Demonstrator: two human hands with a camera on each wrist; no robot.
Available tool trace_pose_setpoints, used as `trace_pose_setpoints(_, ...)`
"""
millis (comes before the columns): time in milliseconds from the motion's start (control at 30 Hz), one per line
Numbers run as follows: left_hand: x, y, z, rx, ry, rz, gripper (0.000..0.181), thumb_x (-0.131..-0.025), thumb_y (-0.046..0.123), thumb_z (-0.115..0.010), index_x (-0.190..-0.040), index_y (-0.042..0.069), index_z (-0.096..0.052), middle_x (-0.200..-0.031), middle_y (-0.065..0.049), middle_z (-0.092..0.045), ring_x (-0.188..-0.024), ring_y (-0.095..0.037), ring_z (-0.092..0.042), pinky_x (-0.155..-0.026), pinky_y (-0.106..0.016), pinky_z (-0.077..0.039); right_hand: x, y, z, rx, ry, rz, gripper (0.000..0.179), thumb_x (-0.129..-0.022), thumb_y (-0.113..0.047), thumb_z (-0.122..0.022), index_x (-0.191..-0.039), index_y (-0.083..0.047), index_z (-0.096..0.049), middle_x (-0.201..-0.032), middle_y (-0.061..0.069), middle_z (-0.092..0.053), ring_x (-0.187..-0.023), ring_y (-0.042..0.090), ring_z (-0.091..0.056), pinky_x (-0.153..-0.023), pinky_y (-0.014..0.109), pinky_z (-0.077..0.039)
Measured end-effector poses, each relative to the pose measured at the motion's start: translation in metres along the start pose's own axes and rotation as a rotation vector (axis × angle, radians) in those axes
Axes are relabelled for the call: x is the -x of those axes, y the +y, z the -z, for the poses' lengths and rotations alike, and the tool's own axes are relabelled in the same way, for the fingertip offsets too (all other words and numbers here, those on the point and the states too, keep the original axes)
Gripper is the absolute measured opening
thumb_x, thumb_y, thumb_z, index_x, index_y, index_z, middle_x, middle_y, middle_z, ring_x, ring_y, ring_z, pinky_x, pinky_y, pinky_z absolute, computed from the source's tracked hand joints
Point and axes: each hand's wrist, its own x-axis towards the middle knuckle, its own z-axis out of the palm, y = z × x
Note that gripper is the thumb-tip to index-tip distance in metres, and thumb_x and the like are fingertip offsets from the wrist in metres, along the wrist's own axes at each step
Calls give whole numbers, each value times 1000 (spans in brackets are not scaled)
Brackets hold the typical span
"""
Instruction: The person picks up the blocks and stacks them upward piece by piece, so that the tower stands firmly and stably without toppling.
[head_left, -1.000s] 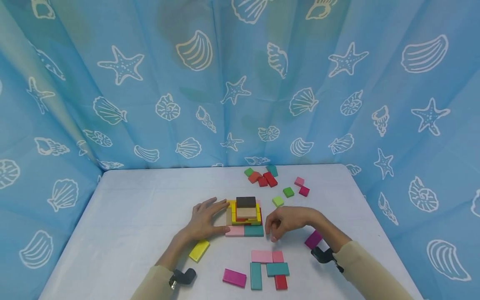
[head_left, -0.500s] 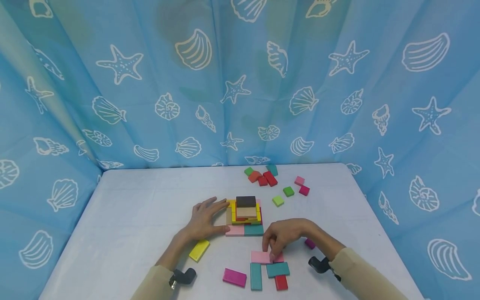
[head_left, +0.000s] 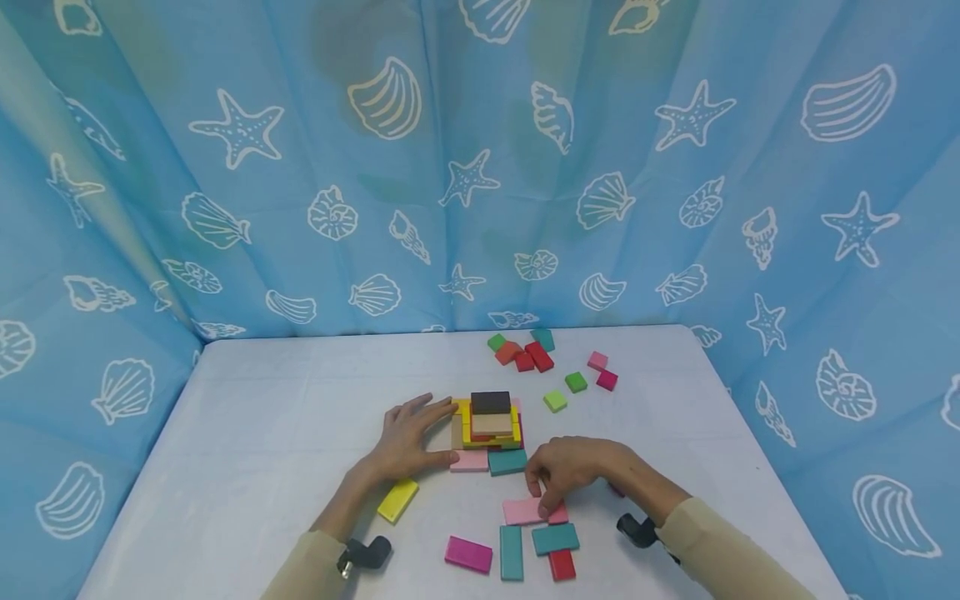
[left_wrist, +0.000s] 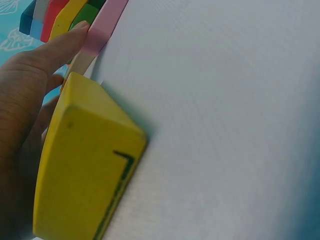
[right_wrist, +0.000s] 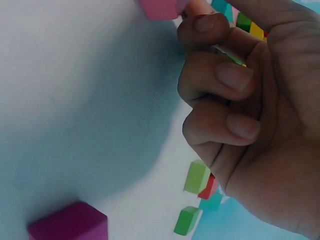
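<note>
On the white tabletop (head_left: 285, 400), a yellow block (head_left: 398, 501) lies near my left hand (head_left: 407, 446). That hand has its fingers spread out and grabs nothing; it touches the left side of the block stack (head_left: 492, 426), I think so the stack won't slide. The stack sits about midway between the left and right edges. A purple block (head_left: 468, 555) lies closer to the near edge. Next is a long pink block (head_left: 520, 512). My right hand (head_left: 576, 463) seems to pinch its right end, other fingers curled in, maybe because it's thin. A small pink block (head_left: 597, 361) lies toward the far edge, perhaps out of the way.
</note>
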Motion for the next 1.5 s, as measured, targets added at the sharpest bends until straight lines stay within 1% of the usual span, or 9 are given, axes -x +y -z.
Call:
trace_pose_setpoints(133,-1,-1,-1,4,-4,6,85,-80,68,-68,-154,38,-40,-162,10,-35,-153,-27,-17,-117,-61,-13,3,4,5,13,42,-38,26,-75,-42,-87,-81,-29,-66,-80,-6,-60,-79,11,-56,-69,31,-46)
trace_pose_setpoints(267,-1,0,1,21,-10,9,85,-79,67,-69,-154,38,-39,-162,10,-34,-153,-26,-17,-118,-61,-12,5,8,7,9,72,-40,26,-76,-41,-87,-82,-29,-65,-80,-6,-60,-77,11,-56,-68,31,-47)
trace_pose_setpoints(467,-1,0,3,18,-16,3,85,-80,66,-69,-154,37,-40,-162,9,-34,-153,-27,-16,-118,-61,-12,5,4,6,-4,54,-23,34,-71,-46,-89,-84,-27,-65,-78,-5,-59,-74,12,-56,-64,30,-41)
trace_pose_setpoints(600,-1,1,3,8,-20,7,85,-80,67,-68,-154,37,-39,-163,9,-33,-153,-27,-16,-118,-61,-12,6,2,6,14,60,-37,36,-70,-46,-89,-84,-26,-64,-80,-6,-59,-76,12,-56,-65,30,-43)
trace_pose_setpoints(733,-1,2,4,19,-26,18,85,-80,67,-68,-154,37,-39,-162,9,-34,-153,-27,-16,-118,-60,-12,9,5,10,12,63,-60,36,-71,-42,-90,-87,-25,-62,-82,-6,-59,-78,11,-56,-67,31,-46)
trace_pose_setpoints(967,0,1,4,11,-21,15,85,-80,66,-69,-154,37,-39,-162,10,-34,-153,-27,-17,-118,-61,-13,11,9,14,2,85,-23,35,-73,-32,-91,-88,-22,-60,-81,-6,-58,-78,10,-57,-67,29,-48)
trace_pose_setpoints(1167,1,1,3,23,-16,15,85,-80,65,-70,-154,35,-40,-161,9,-36,-153,-29,-18,-117,-62,-14,10,7,12,29,82,-27,33,-75,-31,-90,-86,-25,-59,-81,-7,-59,-77,9,-57,-67,28,-49)
trace_pose_setpoints(1333,1,2,3,30,-24,21,85,-80,65,-70,-154,36,-39,-161,9,-37,-153,-28,-17,-117,-61,-14,11,6,9,3,78,-13,32,-76,-27,-89,-91,-26,-60,-83,-7,-59,-77,10,-57,-68,28,-49)
trace_pose_setpoints(1500,1,2,4,22,-26,17,86,-80,67,-68,-155,36,-39,-161,10,-35,-153,-27,-17,-117,-61,-14,12,8,10,-1,77,-1,32,-76,-29,-89,-94,-26,-62,-85,-7,-59,-79,10,-56,-69,28,-49)
